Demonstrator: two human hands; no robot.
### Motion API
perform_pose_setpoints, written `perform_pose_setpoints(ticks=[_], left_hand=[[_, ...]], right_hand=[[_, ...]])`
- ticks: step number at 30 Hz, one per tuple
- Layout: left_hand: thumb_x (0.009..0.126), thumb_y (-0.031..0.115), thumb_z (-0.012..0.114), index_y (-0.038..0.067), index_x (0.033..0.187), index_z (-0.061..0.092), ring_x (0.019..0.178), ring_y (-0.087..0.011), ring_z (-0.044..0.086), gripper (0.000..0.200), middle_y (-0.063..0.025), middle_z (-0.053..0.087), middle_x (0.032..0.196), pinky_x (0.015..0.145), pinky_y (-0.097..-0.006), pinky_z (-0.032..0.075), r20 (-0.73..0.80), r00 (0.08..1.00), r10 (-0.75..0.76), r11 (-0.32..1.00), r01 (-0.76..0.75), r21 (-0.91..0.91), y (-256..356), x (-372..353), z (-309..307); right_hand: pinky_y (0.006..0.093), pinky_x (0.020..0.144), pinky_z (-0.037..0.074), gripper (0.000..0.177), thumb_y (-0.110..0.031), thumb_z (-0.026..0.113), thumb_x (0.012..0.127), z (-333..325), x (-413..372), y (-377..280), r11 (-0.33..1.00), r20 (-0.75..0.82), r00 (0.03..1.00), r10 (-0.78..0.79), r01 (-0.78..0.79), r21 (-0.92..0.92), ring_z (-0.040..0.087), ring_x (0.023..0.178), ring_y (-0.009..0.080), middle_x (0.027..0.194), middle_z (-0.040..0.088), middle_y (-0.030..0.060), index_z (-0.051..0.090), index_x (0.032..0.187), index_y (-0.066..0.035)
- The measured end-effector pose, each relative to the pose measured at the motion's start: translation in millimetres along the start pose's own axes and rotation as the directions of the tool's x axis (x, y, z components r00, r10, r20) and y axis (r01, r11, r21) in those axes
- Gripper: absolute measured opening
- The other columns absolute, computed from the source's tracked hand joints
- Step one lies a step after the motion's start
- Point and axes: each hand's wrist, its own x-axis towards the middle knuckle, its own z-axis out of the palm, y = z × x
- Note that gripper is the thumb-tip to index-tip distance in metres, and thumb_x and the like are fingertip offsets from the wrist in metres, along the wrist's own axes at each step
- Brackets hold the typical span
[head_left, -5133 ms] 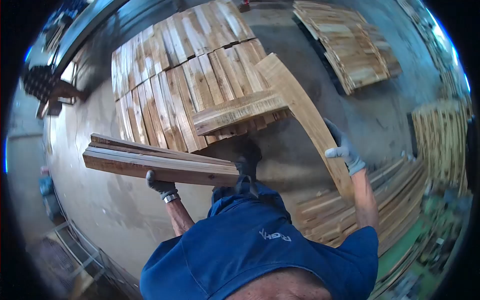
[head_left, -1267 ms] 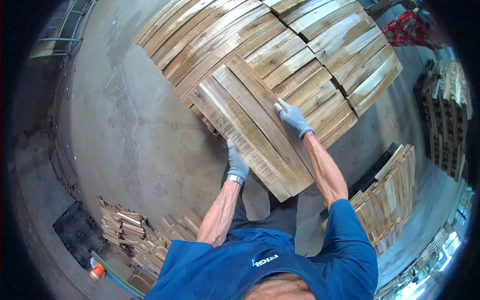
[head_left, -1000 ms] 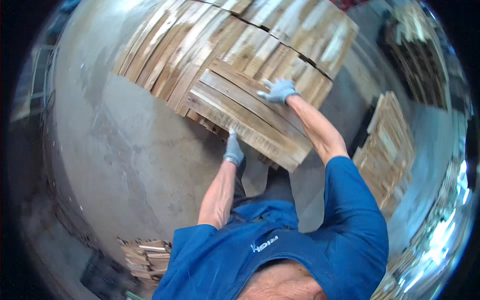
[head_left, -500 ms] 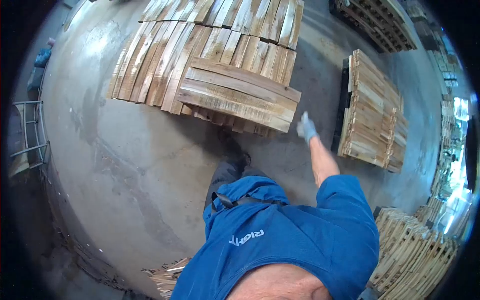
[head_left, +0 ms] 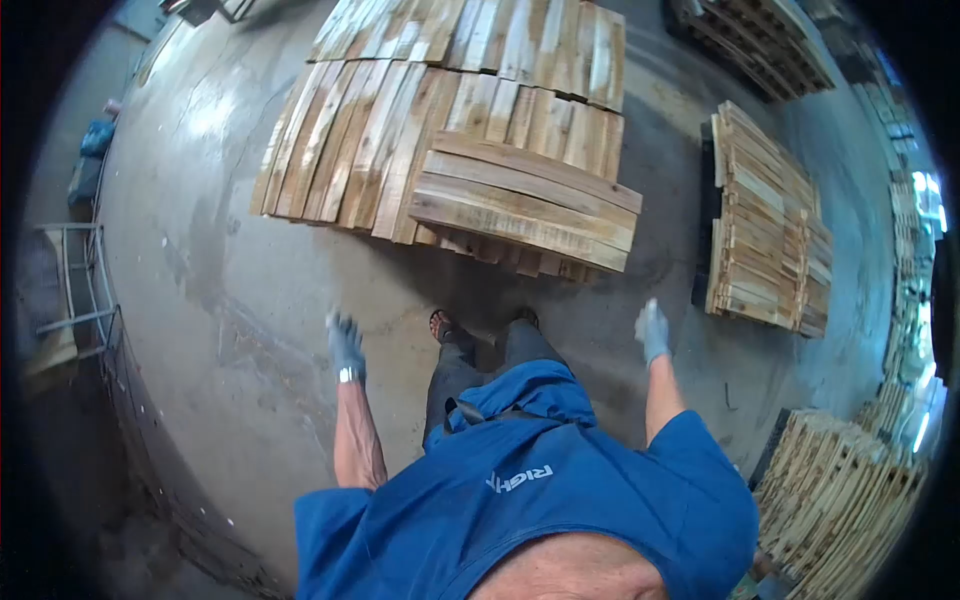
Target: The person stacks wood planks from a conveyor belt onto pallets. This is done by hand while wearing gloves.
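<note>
My left hand (head_left: 346, 346), in a grey glove with a light band at the wrist, hangs over the concrete floor with its fingers apart, holding nothing. On the other side, my right hand (head_left: 653, 332), gloved too, is below the right end of the crosswise boards (head_left: 525, 205) and touches nothing. Its fingers look partly spread. Those boards lie across the near edge of a large stack of wooden planks (head_left: 350, 140), whose other planks run away from me.
A second plank stack (head_left: 765, 225) stands to the right, and a dark pallet stack (head_left: 750, 45) is behind it. More stacked wood (head_left: 840, 495) is at the lower right. A metal frame (head_left: 85, 290) stands at the far left.
My left hand has come into view at the left. My right hand has moved lower and slightly right. The view has shifted, and both feet now show in front of the stack.
</note>
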Motion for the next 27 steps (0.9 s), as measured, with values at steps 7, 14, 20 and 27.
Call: perform_pose_setpoints(ticks=[7, 14, 20, 27], left_hand=[[0.086, 0.069, 0.031, 0.021, 0.142, 0.027, 0.131, -0.0348, 0.029, 0.074, -0.0107, 0.032, 0.144, 0.106, -0.0506, 0.021, 0.035, 0.887, -0.460, 0.778, 0.421, -0.467, -29, 13, 189], [0.083, 0.073, 0.029, 0.020, 0.149, 0.009, 0.143, -0.0259, 0.007, 0.087, -0.0045, 0.005, 0.156, 0.112, -0.0453, 0.007, 0.065, 0.941, -0.332, 0.649, 0.278, -0.709, -98, 7, 293], [0.082, 0.075, 0.034, 0.014, 0.148, 0.014, 0.140, -0.0241, 0.016, 0.093, -0.0055, 0.013, 0.154, 0.112, -0.0410, 0.010, -0.239, 0.930, -0.280, 0.763, 0.064, -0.644, -150, 38, 347], [0.090, 0.067, 0.027, 0.002, 0.146, 0.009, 0.142, -0.0175, 0.005, 0.088, -0.0089, 0.004, 0.155, 0.114, -0.0291, 0.005, -0.163, 0.923, -0.348, 0.687, 0.133, -0.714, -196, 13, 366]], right_hand=[[0.0283, 0.098, 0.038, 0.050, -0.040, 0.046, 0.095, 245, 105, -231, 0.729, 0.589, 0.738, -0.329, 0.595, -0.339, 0.053, 0.114, 0.0172, 0.120, 0.060, 0.0100, 0.054, 0.124, 0.000], [0.0320, 0.106, 0.029, 0.062, -0.051, 0.045, 0.091, 450, 215, -232, 0.608, 0.766, 0.632, 0.115, 0.565, -0.558, 0.043, 0.127, 0.0243, 0.133, 0.050, 0.0138, 0.050, 0.130, -0.003], [0.0359, 0.092, 0.036, 0.076, -0.067, 0.043, 0.085, 469, 294, -189, 0.585, 0.703, 0.621, 0.346, 0.444, -0.679, 0.050, 0.107, 0.0212, 0.127, 0.053, 0.0110, 0.049, 0.133, -0.007], [0.0342, 0.099, 0.033, 0.077, -0.065, 0.039, 0.088, 399, 290, -198, 0.551, 0.647, 0.699, 0.303, 0.425, -0.718, 0.046, 0.119, 0.0221, 0.132, 0.050, 0.0151, 0.047, 0.133, -0.003]])
